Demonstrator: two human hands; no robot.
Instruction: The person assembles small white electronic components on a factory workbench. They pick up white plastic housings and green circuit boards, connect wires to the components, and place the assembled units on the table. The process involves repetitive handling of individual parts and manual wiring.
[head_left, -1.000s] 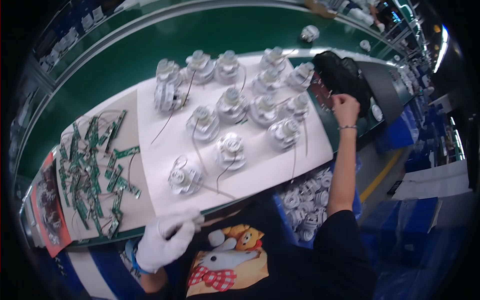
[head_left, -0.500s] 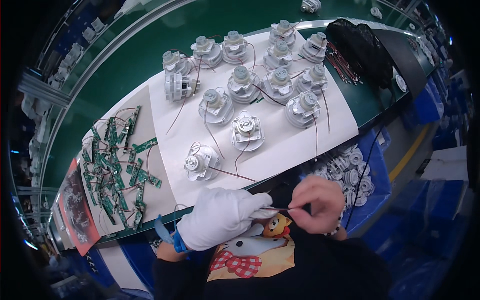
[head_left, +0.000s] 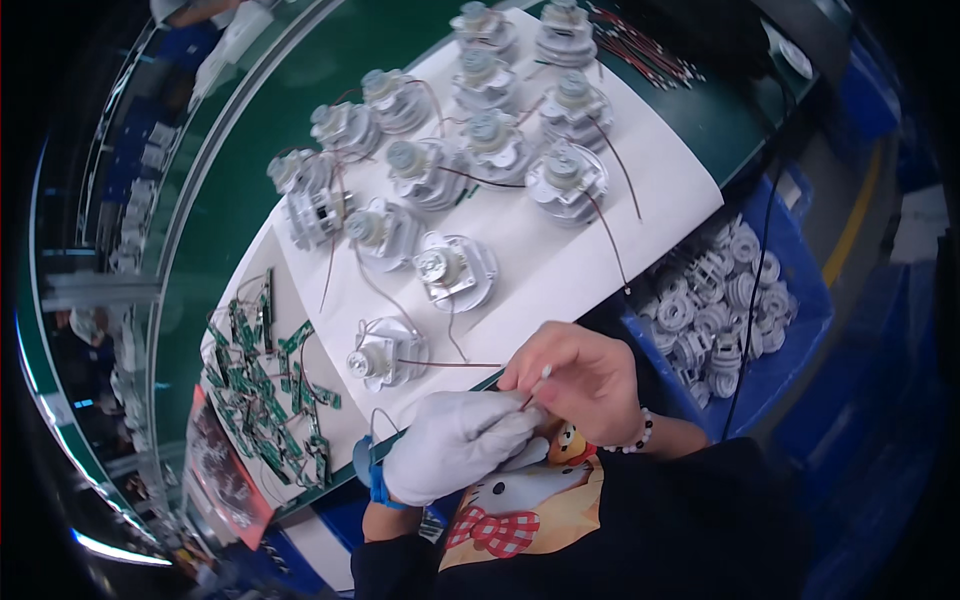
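A green surface (head_left: pixel 250 190) carries a white sheet (head_left: pixel 560 270) set with small round motor units, and a blue bin (head_left: pixel 790 330) of white plastic parts stands at its right. At the near edge, over the person's lap, the gloved left hand (head_left: pixel 455 445) is curled, fingers closed against the bare right hand (head_left: pixel 580 380), which pinches a thin wire (head_left: pixel 535 385) between thumb and forefinger. The nearest motor unit (head_left: pixel 385 355) lies just left of both hands, beside scattered green circuit boards (head_left: pixel 265 390).
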